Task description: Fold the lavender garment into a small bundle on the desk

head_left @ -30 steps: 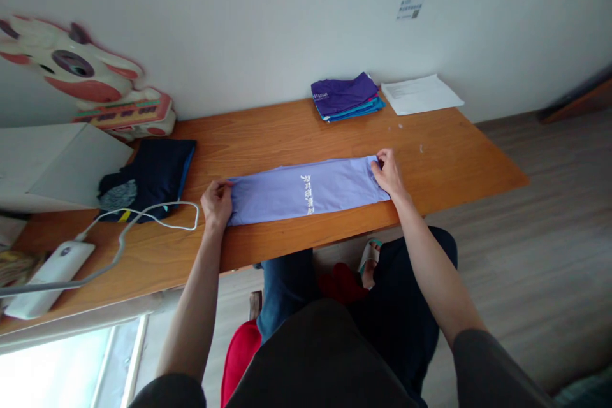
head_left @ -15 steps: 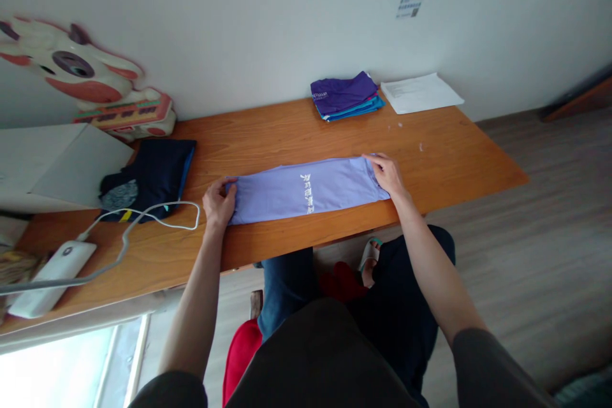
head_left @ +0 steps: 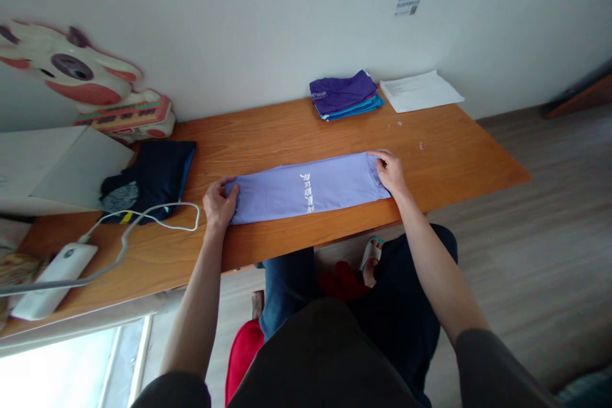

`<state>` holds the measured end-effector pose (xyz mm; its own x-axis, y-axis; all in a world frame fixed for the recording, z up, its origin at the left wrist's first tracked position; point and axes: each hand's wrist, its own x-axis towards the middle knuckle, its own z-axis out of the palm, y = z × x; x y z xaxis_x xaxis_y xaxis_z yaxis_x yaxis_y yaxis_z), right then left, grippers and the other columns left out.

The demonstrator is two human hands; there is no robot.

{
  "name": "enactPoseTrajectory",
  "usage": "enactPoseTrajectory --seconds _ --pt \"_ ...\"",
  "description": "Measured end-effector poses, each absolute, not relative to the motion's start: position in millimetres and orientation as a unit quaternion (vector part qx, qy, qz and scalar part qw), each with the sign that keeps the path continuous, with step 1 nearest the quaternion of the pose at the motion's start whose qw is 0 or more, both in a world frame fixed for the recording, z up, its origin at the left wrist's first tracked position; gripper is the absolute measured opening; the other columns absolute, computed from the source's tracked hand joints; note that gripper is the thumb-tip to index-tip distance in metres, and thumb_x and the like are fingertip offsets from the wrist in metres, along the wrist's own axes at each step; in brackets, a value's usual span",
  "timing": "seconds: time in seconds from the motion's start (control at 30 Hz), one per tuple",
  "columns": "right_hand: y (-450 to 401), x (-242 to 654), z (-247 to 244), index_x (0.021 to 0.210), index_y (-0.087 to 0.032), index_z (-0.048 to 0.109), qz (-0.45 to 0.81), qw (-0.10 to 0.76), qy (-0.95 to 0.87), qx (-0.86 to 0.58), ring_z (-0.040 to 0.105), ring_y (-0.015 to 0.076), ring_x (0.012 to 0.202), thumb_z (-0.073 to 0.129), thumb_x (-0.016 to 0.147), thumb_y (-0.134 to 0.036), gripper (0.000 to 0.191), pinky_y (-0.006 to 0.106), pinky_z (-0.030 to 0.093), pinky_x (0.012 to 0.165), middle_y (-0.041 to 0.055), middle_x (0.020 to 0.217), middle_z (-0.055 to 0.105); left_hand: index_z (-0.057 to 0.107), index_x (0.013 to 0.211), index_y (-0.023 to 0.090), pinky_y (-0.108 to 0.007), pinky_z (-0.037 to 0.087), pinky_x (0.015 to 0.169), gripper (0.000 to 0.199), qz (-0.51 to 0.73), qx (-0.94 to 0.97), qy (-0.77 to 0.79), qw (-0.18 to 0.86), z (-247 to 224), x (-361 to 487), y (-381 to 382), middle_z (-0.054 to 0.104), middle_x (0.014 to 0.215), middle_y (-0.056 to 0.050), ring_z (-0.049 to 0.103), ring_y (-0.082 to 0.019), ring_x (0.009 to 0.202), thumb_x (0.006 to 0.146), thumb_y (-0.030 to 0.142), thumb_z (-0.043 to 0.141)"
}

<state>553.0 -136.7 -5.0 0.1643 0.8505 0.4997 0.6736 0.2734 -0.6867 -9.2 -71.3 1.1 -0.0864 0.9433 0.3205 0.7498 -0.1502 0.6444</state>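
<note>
A lavender garment (head_left: 272,192), probably a T-shirt, lies folded into a long flat strip near the front edge of the wooden table. White printed characters run across its middle. At its left end my left hand (head_left: 220,204) is closed on the fabric, thumb on top and fingers around the far corner. My right hand (head_left: 389,172) grips the right end near the far corner, thumb and index finger on the cloth. The fabric under the fingers is partly hidden.
At the back sit a stack of folded clothes (head_left: 345,95) and white papers (head_left: 421,90). On the left are a dark folded garment (head_left: 165,169), a white box (head_left: 86,159), a cow-shaped toy keyboard (head_left: 129,116) and a white power bank (head_left: 57,280) with a looping cable (head_left: 125,245).
The fingers of my right hand have shifted slightly and curled in more at the garment's right end. My left hand and the garment stay nearly in place.
</note>
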Motion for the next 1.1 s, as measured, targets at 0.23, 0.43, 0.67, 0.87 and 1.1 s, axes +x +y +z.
enactPoseTrajectory --seconds 0.23,0.43,0.67,0.87,1.1 --pt "-137 552 -5 0.134 -0.026 0.079 0.082 0.464 -0.644 -0.602 0.071 0.0275 0.132 0.052 0.096 -0.017 0.048 0.05 0.055 0.12 0.0104 0.139 0.076 0.075 0.138 0.021 -0.04 0.056 0.095 0.051 0.371 0.684 0.614 0.134 -6 -15 -68 0.073 0.123 -0.01 0.066 -0.024 0.096 0.091 0.039 0.069" --pt "-135 551 -6 0.146 -0.021 0.073 0.088 0.424 -0.642 -0.633 0.065 0.027 0.143 0.051 0.092 -0.012 0.059 0.049 0.049 0.128 0.012 0.151 0.071 0.074 0.14 0.021 -0.041 0.056 0.099 0.054 0.347 0.698 0.616 0.116 -7 -16 -66 0.074 0.129 -0.01 0.066 -0.025 0.102 0.088 0.033 0.067" --pt "-137 546 -4 0.133 -0.027 0.079 0.113 0.41 -0.646 -0.634 0.067 0.0274 0.141 0.049 0.095 -0.015 0.05 0.055 0.05 0.127 0.0084 0.146 0.074 0.073 0.138 0.02 -0.043 0.055 0.108 0.054 0.329 0.689 0.633 0.129 3 -7 -72 0.073 0.133 -0.011 0.067 -0.027 0.112 0.085 0.027 0.065" --pt "-136 552 3 0.12 -0.027 0.083 0.129 0.386 -0.655 -0.637 0.068 0.0285 0.137 0.056 0.098 -0.02 0.035 0.056 0.051 0.125 0.0094 0.142 0.075 0.071 0.137 0.016 -0.045 0.054 0.114 0.061 0.327 0.696 0.618 0.163 5 -13 -64 0.067 0.144 -0.015 0.064 -0.028 0.131 0.077 0.013 0.06" --pt "-148 467 41 0.139 -0.031 0.078 0.039 0.315 -0.728 -0.608 0.03 0.0438 0.167 0.062 0.107 -0.029 0.036 0.08 0.019 0.134 0.0026 0.177 0.045 0.067 0.148 0.023 -0.053 0.039 0.133 0.054 0.302 0.796 0.511 0.117 35 69 -83 0.062 0.16 -0.011 0.054 -0.029 0.153 0.097 0.018 0.053"
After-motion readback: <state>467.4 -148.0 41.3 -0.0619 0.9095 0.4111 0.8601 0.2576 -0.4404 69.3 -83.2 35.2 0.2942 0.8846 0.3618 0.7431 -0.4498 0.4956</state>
